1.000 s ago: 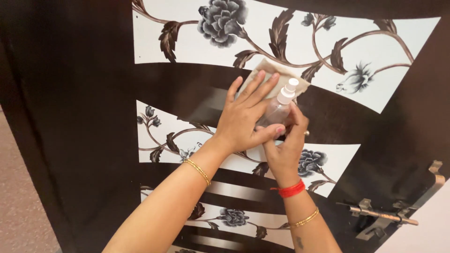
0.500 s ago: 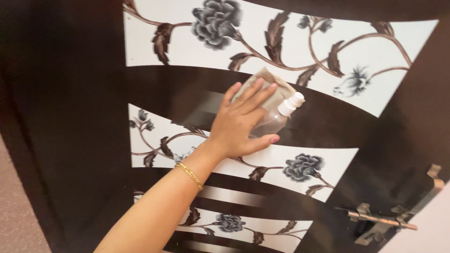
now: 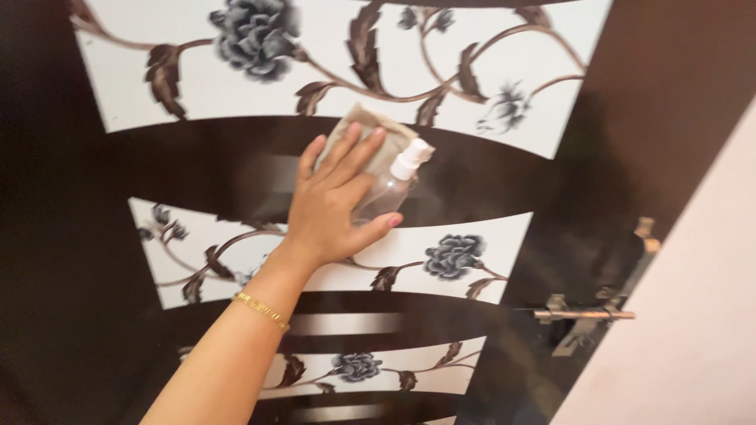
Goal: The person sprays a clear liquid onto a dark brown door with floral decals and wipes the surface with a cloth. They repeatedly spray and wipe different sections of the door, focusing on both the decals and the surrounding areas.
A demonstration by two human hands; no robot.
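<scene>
Head view, setting: a dark glossy door (image 3: 197, 169) fills the frame, with white curved panels carrying grey roses and brown leafy stems.
Head view, left hand: the left hand (image 3: 331, 201) reaches up from 7 o'clock, a thin gold bangle (image 3: 261, 310) on the wrist, palm flat against the door.
Head view, fingers: the fingers (image 3: 346, 149) are spread and nearly straight, pressing a beige cloth (image 3: 370, 134) onto a dark band of the door; the thumb (image 3: 376, 229) curls in below, pinning a small clear spray bottle (image 3: 387, 189) against the palm.
Head view, cloth: it lies under the fingertips and sticks out past them toward 1 o'clock, touching the door just below the upper white panel (image 3: 331, 71).
Head view, bottle: its long axis runs from 7 o'clock to 1 o'clock, white nozzle uppermost, just beside the cloth's lower right corner; it sits on the thumb side of the hand, toward 3 o'clock from the knuckles.
Head view, right hand: not in view; only the left hand is on the cloth and bottle.
Head view, edges and room: the dark band runs on toward 9 o'clock and 3 o'clock. A metal latch (image 3: 583, 315) sits well apart at 4 o'clock, near the door's edge, with a pale wall (image 3: 693, 315) beyond.
</scene>
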